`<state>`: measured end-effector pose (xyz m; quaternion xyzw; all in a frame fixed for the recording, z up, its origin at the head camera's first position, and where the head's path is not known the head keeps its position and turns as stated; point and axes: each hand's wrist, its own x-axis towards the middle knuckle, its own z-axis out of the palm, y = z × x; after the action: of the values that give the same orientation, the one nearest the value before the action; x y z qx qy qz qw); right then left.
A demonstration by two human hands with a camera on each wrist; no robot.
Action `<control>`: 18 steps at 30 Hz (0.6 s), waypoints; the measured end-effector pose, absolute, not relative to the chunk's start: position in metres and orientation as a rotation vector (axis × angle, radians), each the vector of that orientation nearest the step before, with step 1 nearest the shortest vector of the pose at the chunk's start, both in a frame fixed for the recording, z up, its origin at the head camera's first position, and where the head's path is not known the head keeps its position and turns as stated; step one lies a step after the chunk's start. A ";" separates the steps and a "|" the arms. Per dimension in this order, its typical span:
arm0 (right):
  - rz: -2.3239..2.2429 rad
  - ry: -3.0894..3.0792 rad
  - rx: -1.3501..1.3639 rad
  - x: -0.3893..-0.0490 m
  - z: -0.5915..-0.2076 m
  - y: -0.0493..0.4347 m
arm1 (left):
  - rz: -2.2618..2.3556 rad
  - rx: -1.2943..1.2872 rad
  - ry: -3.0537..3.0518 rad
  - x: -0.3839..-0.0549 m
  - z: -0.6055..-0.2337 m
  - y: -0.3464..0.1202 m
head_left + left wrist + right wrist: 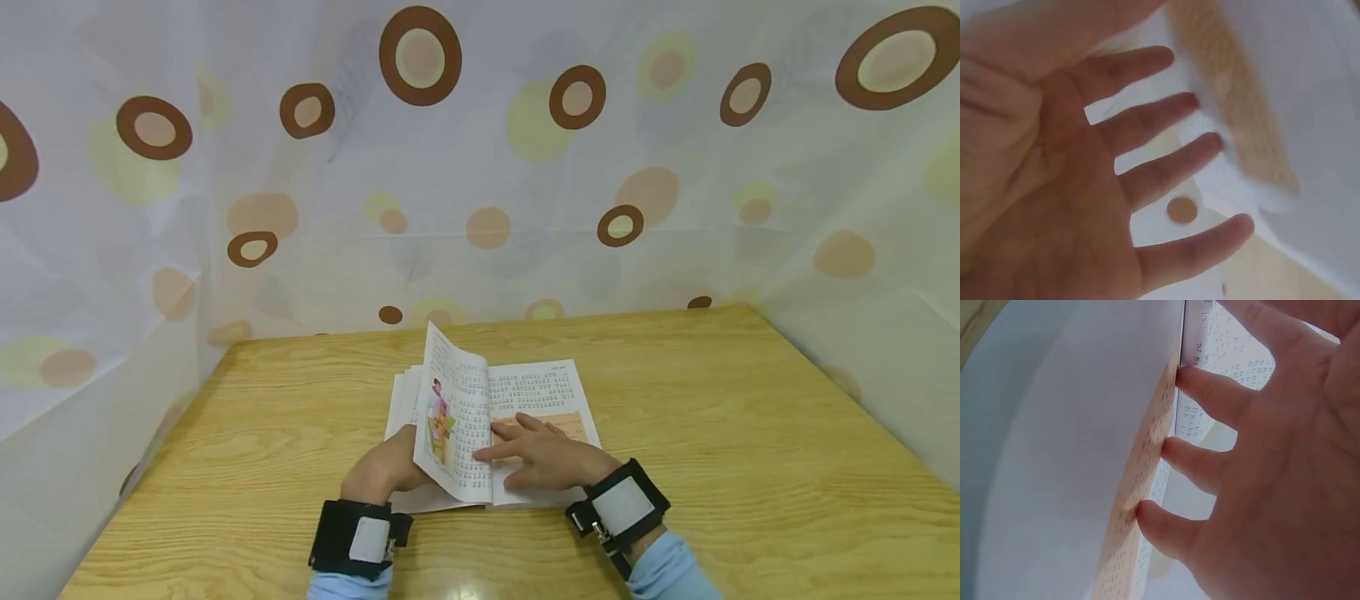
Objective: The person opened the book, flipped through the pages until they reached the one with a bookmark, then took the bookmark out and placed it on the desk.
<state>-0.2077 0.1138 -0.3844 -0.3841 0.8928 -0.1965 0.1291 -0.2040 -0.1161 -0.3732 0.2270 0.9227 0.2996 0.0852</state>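
An open book (528, 392) lies on the wooden table, printed with small text. One page (468, 417) with a coloured picture stands raised and curved on the left side. My left hand (382, 467) is partly hidden behind that page in the head view. In the left wrist view its fingers (1160, 178) are straight and spread, with the fingertips at or close to a page. Over the right-hand page, my right hand (551, 460) lies palm down with fingers extended. The right wrist view shows its fingertips (1179, 447) touching the paper beside an orange printed block.
The wooden table (262, 400) extends around the book on all sides. Behind it hangs a white sheet (465, 167) with brown, yellow and peach spots, which also runs along both sides. Black bands (352, 537) circle both wrists above light blue sleeves (671, 567).
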 end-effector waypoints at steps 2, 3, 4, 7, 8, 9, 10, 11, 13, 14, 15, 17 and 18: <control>-0.570 2.595 -1.114 -0.208 -0.384 0.114 | 0.795 0.659 2.856 -0.204 -0.369 -0.121; -0.570 2.594 -1.115 -0.208 -0.384 0.115 | 0.748 0.630 2.924 -0.205 -0.366 -0.123; -0.566 2.594 -1.119 -0.209 -0.384 0.115 | 0.700 0.607 3.004 -0.205 -0.363 -0.125; -0.558 2.596 -1.126 -0.210 -0.384 0.115 | 0.666 0.503 3.206 -0.206 -0.355 -0.127; -0.558 2.596 -1.130 -0.210 -0.384 0.115 | 0.676 0.486 3.252 -0.206 -0.353 -0.127; -0.557 2.596 -1.138 -0.210 -0.384 0.115 | 0.683 0.494 3.280 -0.206 -0.352 -0.126; -0.556 2.598 -1.141 -0.210 -0.384 0.115 | 0.687 0.511 3.289 -0.205 -0.351 -0.125; -0.554 2.600 -1.145 -0.210 -0.384 0.114 | 0.684 0.535 3.281 -0.205 -0.351 -0.124; -0.552 2.604 -1.151 -0.210 -0.384 0.114 | 0.615 0.575 3.248 -0.205 -0.353 -0.121; -0.551 2.606 -1.151 -0.210 -0.384 0.114 | 0.560 0.582 3.227 -0.205 -0.354 -0.120; -0.553 2.607 -1.157 -0.210 -0.384 0.114 | 0.495 0.581 3.208 -0.205 -0.356 -0.118; -0.555 2.605 -1.160 -0.209 -0.384 0.114 | 0.389 0.537 3.180 -0.205 -0.361 -0.115; -0.560 2.602 -1.160 -0.209 -0.384 0.114 | 0.352 0.505 3.172 -0.205 -0.363 -0.114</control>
<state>-0.2094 0.1141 -0.3842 -0.3968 0.8898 -0.1915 0.1189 -0.2047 -0.1136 -0.3628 0.1560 0.9807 0.1089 -0.0449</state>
